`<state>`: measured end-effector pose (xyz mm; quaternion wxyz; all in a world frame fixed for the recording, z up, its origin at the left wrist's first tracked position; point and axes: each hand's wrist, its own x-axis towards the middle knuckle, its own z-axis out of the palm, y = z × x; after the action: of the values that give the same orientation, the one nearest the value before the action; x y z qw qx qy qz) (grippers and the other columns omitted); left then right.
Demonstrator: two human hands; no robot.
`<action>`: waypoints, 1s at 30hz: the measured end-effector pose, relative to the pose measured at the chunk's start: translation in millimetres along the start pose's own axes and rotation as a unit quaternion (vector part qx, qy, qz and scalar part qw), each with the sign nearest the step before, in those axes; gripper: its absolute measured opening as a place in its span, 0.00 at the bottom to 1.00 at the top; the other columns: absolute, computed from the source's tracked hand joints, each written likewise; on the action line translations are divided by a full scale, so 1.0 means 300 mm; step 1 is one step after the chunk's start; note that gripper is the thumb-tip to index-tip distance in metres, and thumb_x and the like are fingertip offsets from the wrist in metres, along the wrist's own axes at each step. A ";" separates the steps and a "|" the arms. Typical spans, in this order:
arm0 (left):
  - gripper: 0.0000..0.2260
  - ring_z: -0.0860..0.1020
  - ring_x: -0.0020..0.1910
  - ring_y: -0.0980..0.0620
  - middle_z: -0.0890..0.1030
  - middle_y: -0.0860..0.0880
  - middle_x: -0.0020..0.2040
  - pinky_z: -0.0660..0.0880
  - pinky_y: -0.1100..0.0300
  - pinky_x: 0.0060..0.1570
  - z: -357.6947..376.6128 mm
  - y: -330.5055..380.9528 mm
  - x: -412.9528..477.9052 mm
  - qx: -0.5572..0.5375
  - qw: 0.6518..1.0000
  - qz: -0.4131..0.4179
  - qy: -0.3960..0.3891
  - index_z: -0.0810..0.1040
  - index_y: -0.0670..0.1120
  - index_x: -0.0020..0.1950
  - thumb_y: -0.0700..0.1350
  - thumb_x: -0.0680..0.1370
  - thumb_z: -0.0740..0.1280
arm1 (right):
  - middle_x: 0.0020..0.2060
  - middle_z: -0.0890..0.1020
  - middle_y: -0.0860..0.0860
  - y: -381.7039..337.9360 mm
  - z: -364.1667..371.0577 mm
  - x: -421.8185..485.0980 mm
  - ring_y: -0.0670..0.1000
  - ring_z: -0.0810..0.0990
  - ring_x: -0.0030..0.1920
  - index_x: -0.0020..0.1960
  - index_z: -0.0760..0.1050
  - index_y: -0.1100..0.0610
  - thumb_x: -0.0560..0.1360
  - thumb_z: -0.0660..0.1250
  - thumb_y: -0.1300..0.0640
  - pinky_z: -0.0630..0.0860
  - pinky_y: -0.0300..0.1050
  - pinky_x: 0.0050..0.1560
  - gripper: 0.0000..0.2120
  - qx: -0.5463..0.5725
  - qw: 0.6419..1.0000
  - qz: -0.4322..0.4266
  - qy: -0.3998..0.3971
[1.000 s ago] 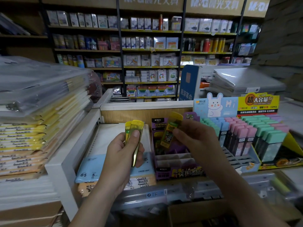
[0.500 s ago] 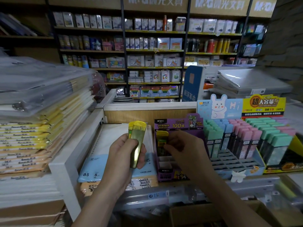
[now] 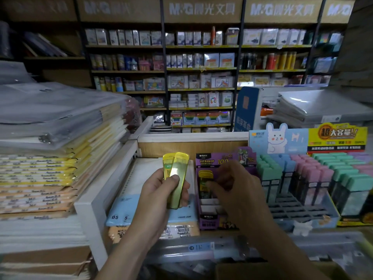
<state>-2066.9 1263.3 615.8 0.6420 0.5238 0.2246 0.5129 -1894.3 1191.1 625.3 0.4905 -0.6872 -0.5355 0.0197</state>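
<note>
Yellow cases [image 3: 176, 172] stick up above the left grip [image 3: 161, 190].

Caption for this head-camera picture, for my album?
The left hand holds two yellow cases; the right hand touches a third case in the purple display box.

The left hand [image 3: 159, 191] grips two yellow cases [image 3: 177, 176] upright. At its 3 o'clock the blurred right hand [image 3: 237, 191], fingers curled, touches another yellow case [image 3: 203, 177] standing in the purple display box [image 3: 210, 220]; grip unclear.
</note>
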 end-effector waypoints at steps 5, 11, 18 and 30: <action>0.04 0.81 0.35 0.46 0.85 0.38 0.43 0.80 0.57 0.35 0.032 0.034 -0.033 0.013 0.999 0.029 -0.014 0.84 0.46 0.51 0.43 0.79 0.69 | 0.33 0.83 0.45 -0.048 -0.062 -0.031 0.39 0.78 0.31 0.43 0.82 0.50 0.76 0.73 0.57 0.73 0.31 0.33 0.04 0.156 0.986 -0.057 -0.013; 0.07 0.81 0.34 0.45 0.85 0.38 0.42 0.77 0.57 0.31 0.133 0.001 -0.144 0.031 0.999 0.024 -0.027 0.84 0.47 0.51 0.47 0.75 0.71 | 0.26 0.79 0.46 -0.067 -0.118 -0.052 0.41 0.74 0.25 0.40 0.84 0.55 0.76 0.71 0.59 0.71 0.32 0.29 0.07 0.370 0.918 -0.005 -0.142; 0.14 0.81 0.34 0.44 0.83 0.33 0.44 0.75 0.57 0.27 0.234 -0.025 -0.239 -0.092 0.994 -0.063 -0.004 0.84 0.38 0.50 0.49 0.75 0.70 | 0.31 0.76 0.59 0.012 -0.174 -0.070 0.55 0.70 0.32 0.38 0.78 0.61 0.78 0.69 0.55 0.69 0.49 0.35 0.13 0.410 0.884 0.028 -0.222; 0.13 0.85 0.35 0.46 0.86 0.39 0.42 0.79 0.59 0.31 0.329 -0.056 -0.344 -0.043 0.991 0.010 0.123 0.86 0.45 0.49 0.46 0.66 0.77 | 0.39 0.80 0.64 0.067 -0.175 -0.143 0.53 0.75 0.35 0.53 0.84 0.58 0.76 0.67 0.52 0.73 0.42 0.33 0.12 0.472 0.839 0.065 -0.264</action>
<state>-2016.7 1128.6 609.4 0.6265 0.4312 0.2743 0.5886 -1869.1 1125.5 617.1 0.5935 -0.3741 -0.5244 0.4824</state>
